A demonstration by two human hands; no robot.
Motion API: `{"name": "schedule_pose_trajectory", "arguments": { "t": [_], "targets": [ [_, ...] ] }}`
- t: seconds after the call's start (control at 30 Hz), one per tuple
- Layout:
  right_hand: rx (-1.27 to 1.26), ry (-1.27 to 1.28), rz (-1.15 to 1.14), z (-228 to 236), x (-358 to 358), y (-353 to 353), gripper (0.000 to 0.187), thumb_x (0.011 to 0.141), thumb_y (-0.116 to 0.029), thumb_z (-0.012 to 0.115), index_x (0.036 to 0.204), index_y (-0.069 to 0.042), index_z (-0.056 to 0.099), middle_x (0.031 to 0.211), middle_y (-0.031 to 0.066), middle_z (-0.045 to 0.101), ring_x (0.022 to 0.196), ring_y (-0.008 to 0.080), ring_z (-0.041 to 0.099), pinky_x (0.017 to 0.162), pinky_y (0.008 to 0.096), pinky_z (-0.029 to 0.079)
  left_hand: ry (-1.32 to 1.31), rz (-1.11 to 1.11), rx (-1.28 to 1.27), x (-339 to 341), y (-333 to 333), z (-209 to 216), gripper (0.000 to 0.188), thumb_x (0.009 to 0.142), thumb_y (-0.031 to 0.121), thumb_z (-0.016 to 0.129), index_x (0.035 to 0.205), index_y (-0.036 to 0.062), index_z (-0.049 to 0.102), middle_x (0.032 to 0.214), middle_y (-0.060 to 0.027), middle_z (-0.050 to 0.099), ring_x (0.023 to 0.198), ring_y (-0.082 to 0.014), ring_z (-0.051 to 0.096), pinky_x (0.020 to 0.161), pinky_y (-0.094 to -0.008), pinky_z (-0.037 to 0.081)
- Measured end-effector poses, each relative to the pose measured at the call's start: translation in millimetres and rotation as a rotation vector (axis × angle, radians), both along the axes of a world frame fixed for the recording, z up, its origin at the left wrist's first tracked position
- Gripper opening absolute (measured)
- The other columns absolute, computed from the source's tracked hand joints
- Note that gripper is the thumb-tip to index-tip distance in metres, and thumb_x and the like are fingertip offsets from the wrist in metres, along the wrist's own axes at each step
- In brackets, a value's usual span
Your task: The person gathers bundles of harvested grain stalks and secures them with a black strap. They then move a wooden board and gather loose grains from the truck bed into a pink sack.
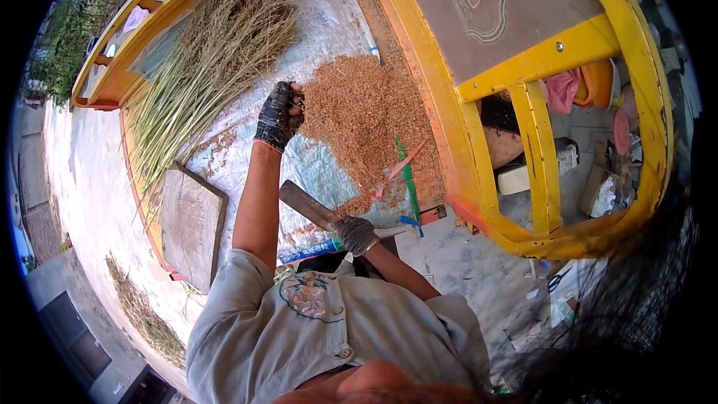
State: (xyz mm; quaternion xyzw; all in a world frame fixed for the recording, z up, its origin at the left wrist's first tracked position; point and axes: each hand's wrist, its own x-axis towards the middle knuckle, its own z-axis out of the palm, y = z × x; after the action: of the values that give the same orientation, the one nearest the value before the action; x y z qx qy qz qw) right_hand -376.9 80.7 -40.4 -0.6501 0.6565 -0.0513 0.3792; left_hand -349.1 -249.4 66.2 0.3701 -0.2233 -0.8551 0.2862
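My left hand (280, 117), in a dark glove with bare fingertips, is over the left edge of a heap of reddish-brown grain (366, 116). Its fingers are curled closed, and whatever they may hold is hidden. Nearer my body, my right hand (356, 236), in a grey glove, is wrapped round a broad-bladed knife (305, 203). The blade points left and away from me, over the pale plastic sheet (310, 164) under the grain. Left of my left hand lies a bundle of long stalks (217, 56) with dry seed heads at the far end.
A thick angular wooden block (191, 224) stands left of my left forearm. On the right rises a yellow metal frame (538, 157) with a brown panel (493, 7). Red and green strips (404, 176) lie at the heap's near edge. Loose straw (142, 310) covers ground at lower left.
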Motion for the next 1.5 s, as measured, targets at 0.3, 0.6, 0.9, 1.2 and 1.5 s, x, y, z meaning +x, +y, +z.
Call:
{"name": "schedule_pose_trajectory", "arguments": {
  "t": [0.3,0.6,0.9,1.2,1.5],
  "targets": [
    [0.000,0.002,-0.051,-17,89,-62,0.024,0.082,-0.018,0.045,0.101,-0.010,0.056,0.096,0.0172,0.058,0.086,0.0314,0.061,0.071,0.0454,0.048,0.413,0.020,0.077,37,54,12,0.021,0.090,0.032,0.051,0.092,0.0120,0.058,0.107,-0.0090,0.058,0.078,-0.0197,0.056,0.059,-0.0291,0.048],
    [-0.038,-0.063,-0.271,20,61,-44,0.027,0.083,-0.029,0.053,0.099,-0.008,0.058,0.108,0.0172,0.056,0.087,0.0323,0.060,0.074,0.0423,0.048,0.454,-0.007,0.229,52,99,34,0.019,0.089,0.019,0.053,0.102,0.0052,0.057,0.112,-0.0140,0.058,0.100,-0.0296,0.058,0.083,-0.0426,0.051],
    [0.175,-1.456,-1.363,132,-52,-15,0.034,0.084,-0.032,0.056,0.109,-0.009,0.053,0.083,0.0053,0.062,0.079,0.0220,0.062,0.057,0.0358,0.050,0.527,-0.205,0.206,45,133,79,0.016,0.089,0.017,0.053,0.101,0.0080,0.058,0.107,-0.0123,0.060,0.097,-0.0272,0.059,0.082,-0.0406,0.052],
    [-0.331,-1.639,-1.514,233,-66,-59,0.021,0.088,-0.021,0.053,0.102,-0.006,0.054,0.063,0.0072,0.058,0.044,0.0167,0.051,0.036,0.0271,0.038,0.416,-0.058,0.388,39,169,125,0.009,0.090,0.017,0.052,0.091,0.0094,0.057,0.073,-0.0014,0.054,0.065,-0.0156,0.053,0.056,-0.0292,0.049],
    [-0.603,-0.979,-1.274,228,-149,-54,0.023,0.090,-0.023,0.049,0.102,-0.006,0.059,0.061,0.0079,0.055,0.044,0.0198,0.046,0.038,0.0323,0.035,0.139,-0.004,0.076,74,141,139,0.009,0.089,0.018,0.051,0.084,0.0123,0.056,0.054,0.0047,0.044,0.041,-0.0059,0.036,0.034,-0.0193,0.026]
  ]
}}
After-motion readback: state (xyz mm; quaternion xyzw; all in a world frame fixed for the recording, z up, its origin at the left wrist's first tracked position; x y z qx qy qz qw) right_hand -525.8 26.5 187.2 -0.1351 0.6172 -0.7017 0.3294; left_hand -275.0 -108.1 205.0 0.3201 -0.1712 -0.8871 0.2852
